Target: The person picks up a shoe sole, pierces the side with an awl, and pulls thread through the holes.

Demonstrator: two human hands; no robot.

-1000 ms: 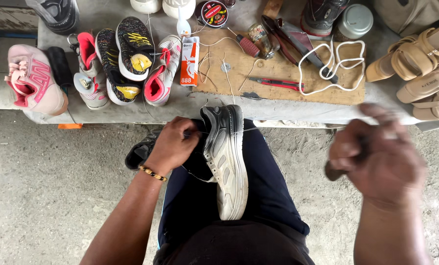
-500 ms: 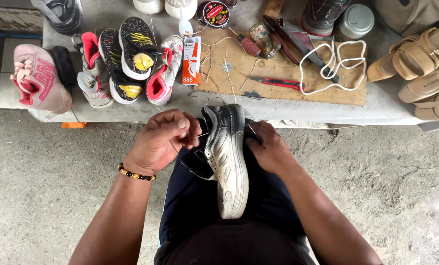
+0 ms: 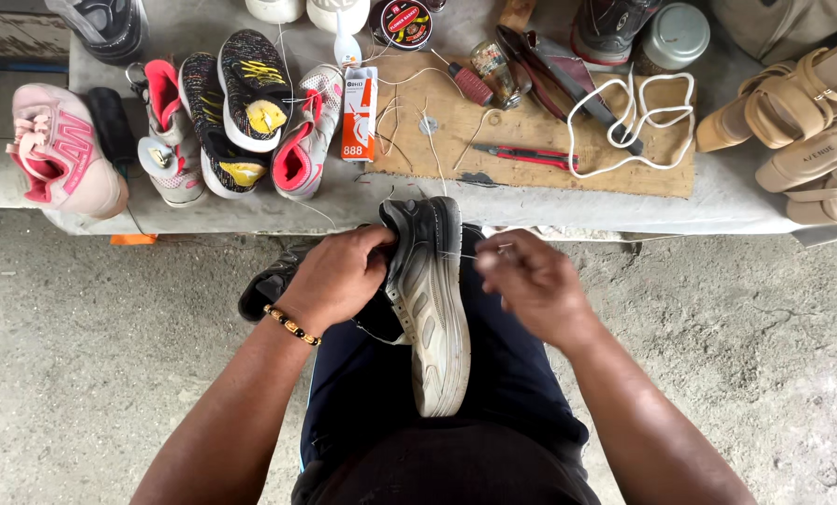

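A worn grey and black sneaker (image 3: 432,309) lies sole-up on my lap, toe pointing away from me. My left hand (image 3: 339,276) grips its upper at the left side, fingers curled over the black edge. My right hand (image 3: 531,285) sits just right of the sneaker, fingertips pinched on a thin thread (image 3: 470,252) that runs taut to the sole's edge. A beaded bracelet (image 3: 290,325) circles my left wrist.
A low grey bench (image 3: 362,201) ahead carries several sneakers (image 3: 236,108), a pink shoe (image 3: 63,154), a glue box (image 3: 358,112), a wooden board (image 3: 531,140) with pliers, red cutters and white cord (image 3: 634,122), and tan sandals (image 3: 802,122). Concrete floor surrounds me.
My right hand came in from the far right, where it was raised a second ago, to the sneaker's right edge. The left hand stayed on the shoe.
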